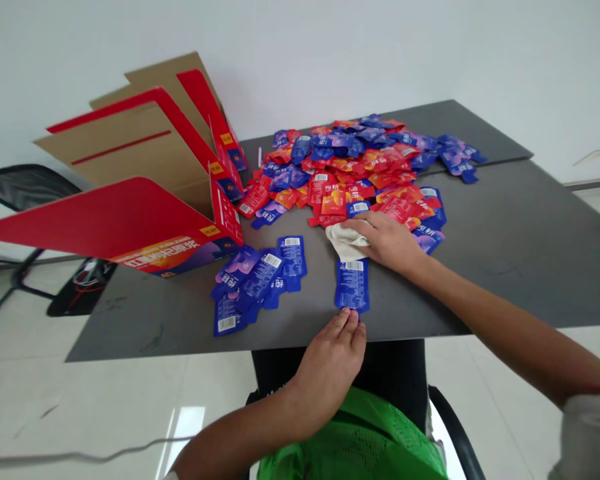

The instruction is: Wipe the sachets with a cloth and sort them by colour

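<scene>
Blue packet [351, 288] is lying flat near the front of the table [520, 220]. The left hand [333, 357] is resting close-set fingers on its near end, any pinch hidden; the right hand [384, 243] is gripping a white cloth [347, 245] over its far end. Steady pinning should be preventing creases.

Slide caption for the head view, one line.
Left hand on a blue pouch, right hand holding a cloth at its far end.
</scene>
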